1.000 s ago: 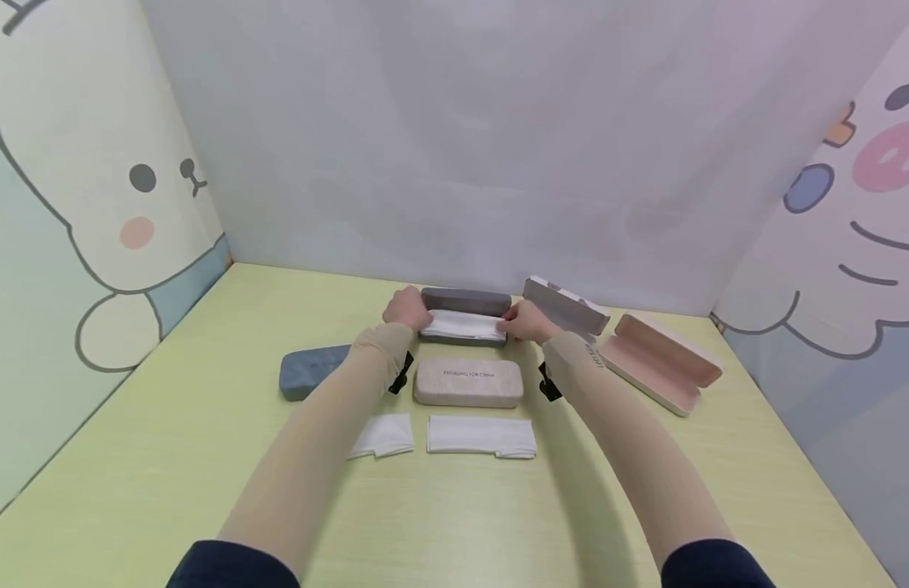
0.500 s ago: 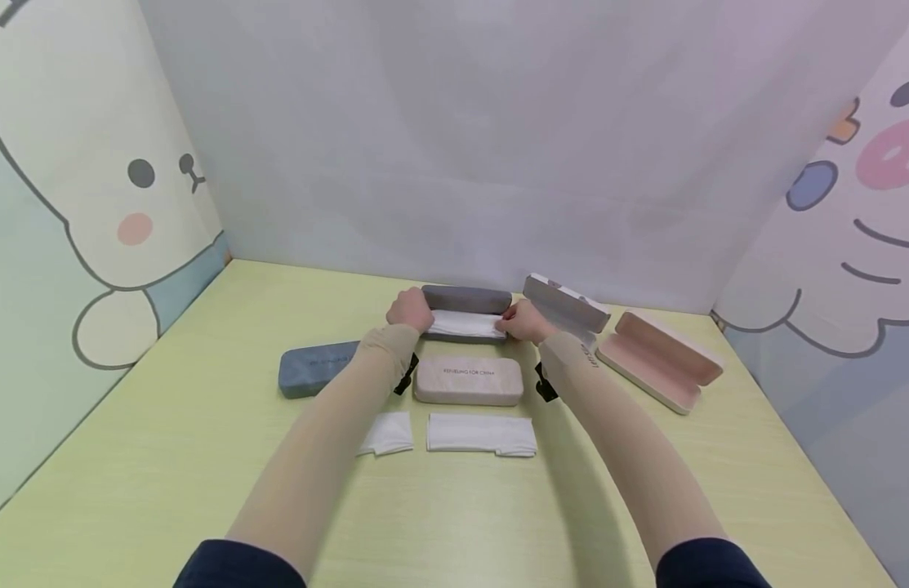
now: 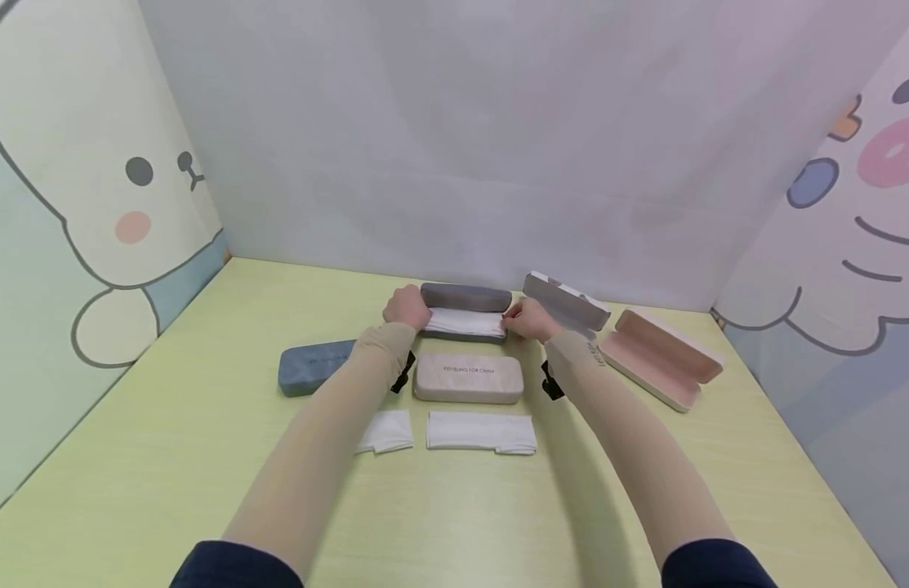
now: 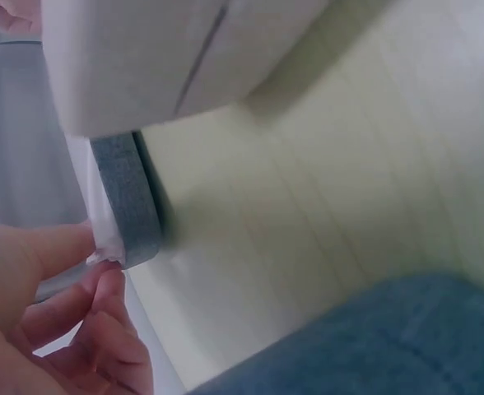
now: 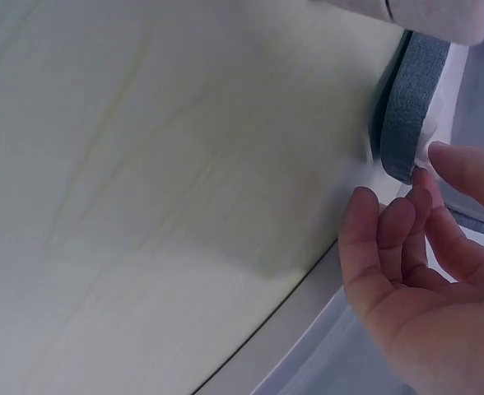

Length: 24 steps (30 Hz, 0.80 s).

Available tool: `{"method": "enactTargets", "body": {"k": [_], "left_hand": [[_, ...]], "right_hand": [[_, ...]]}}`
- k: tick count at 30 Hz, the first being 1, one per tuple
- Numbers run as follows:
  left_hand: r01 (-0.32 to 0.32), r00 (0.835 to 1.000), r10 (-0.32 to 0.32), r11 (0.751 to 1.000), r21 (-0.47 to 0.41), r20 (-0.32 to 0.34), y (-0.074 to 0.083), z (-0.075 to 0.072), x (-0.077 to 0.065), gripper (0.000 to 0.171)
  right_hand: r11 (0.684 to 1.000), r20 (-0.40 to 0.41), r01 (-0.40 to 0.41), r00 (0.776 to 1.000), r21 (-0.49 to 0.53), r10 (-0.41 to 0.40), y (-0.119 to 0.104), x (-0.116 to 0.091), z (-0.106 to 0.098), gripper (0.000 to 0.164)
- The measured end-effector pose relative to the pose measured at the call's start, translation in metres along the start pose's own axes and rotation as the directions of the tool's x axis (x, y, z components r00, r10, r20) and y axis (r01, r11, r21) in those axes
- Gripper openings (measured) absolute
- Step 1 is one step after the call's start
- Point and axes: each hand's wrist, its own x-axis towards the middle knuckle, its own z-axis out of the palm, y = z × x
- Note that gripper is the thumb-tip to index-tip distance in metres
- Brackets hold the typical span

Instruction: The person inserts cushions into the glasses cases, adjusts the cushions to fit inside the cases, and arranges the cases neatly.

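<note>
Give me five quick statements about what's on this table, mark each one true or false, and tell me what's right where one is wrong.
1. The left grip and right grip are at opposite ends of the white cloth in the dark grey open case. True.
2. The blue case stands open. False: the blue case is closed.
3. The case with printed lettering lies between the dark grey open case and a folded cloth. True.
4. The pink-lined case is left of the blue case. False: the pink-lined case is far to its right.
</note>
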Motion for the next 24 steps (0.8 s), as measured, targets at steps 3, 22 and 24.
{"method": "enactTargets", "body": {"k": [3, 22, 24], "left_hand": [[0.004, 1.000, -0.004, 1.000, -0.005, -0.008, -0.002, -0.002, 0.002, 0.027], [0.076, 0.959, 0.007, 0.956, -0.282, 0.282, -0.010, -0.005, 0.004, 0.073], [0.109, 0.954, -0.012, 0.944, -0.311, 0.300, -0.009, -0.004, 0.004, 0.078]], "right_hand": [[1.000, -0.005, -0.015, 1.000, 0.012, 0.015, 0.001, 0.000, -0.002, 0.024], [0.977, 0.181, -0.134, 0.978, 0.163, 0.103, -0.006, -0.009, -0.012, 0.061], [0.968, 0.198, -0.170, 0.971, 0.185, 0.132, -0.008, -0.008, -0.011, 0.068]]}}
